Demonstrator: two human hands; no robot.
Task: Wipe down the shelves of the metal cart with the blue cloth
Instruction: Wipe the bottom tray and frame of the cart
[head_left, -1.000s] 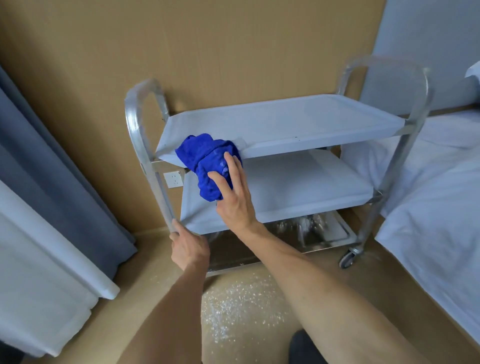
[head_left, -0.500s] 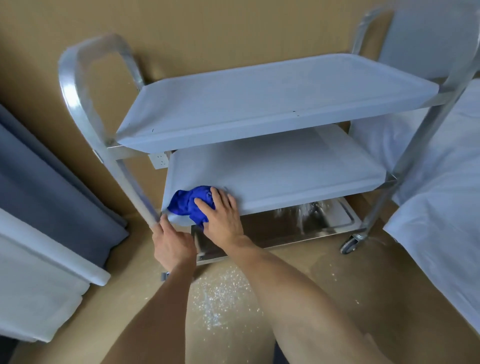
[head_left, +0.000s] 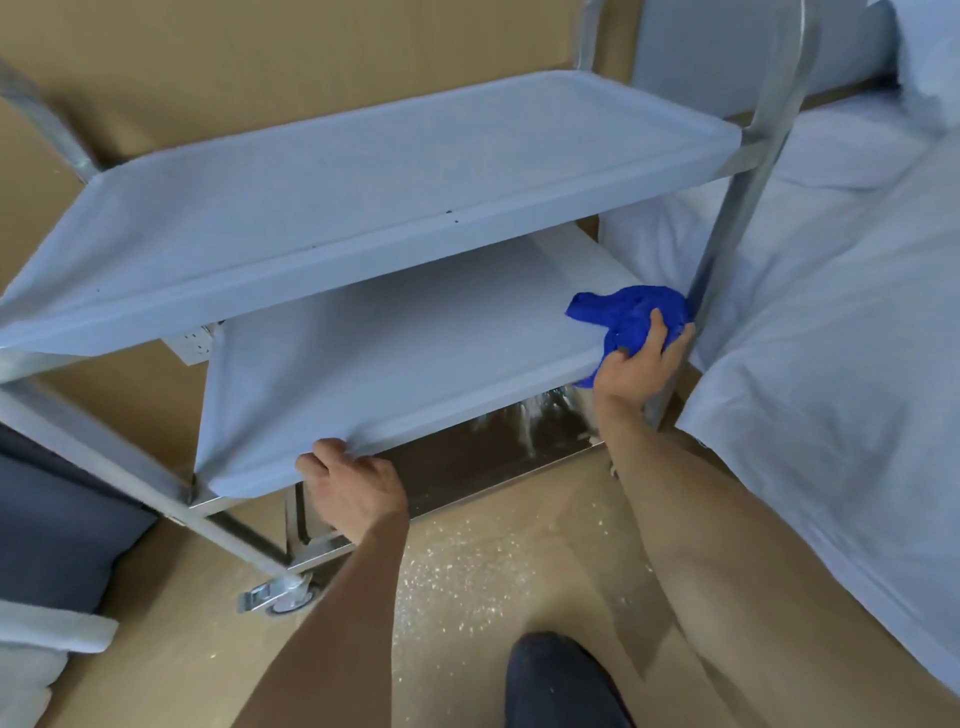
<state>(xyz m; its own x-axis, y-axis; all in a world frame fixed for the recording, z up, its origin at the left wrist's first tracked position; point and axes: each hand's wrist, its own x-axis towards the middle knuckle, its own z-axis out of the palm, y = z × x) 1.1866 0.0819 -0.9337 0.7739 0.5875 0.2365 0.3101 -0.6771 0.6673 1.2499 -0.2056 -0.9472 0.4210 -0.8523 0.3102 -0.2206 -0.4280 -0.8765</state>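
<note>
A person's right hand (head_left: 636, 364), fingers curled around the bunched blue cloth (head_left: 631, 319), presses it on the right end of the cart's (head_left: 748, 171) middle shelf (head_left: 395, 353). The left hand (head_left: 353, 486) apparently grips that shelf's front edge, fingertips hidden.

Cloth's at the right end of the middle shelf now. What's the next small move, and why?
Probably drop the blue cloth to the bottom shelf. The right hand grips it at the middle shelf's right edge, beside the post, so that pass looks finished, and white specks show on the bottom shelf.
</note>
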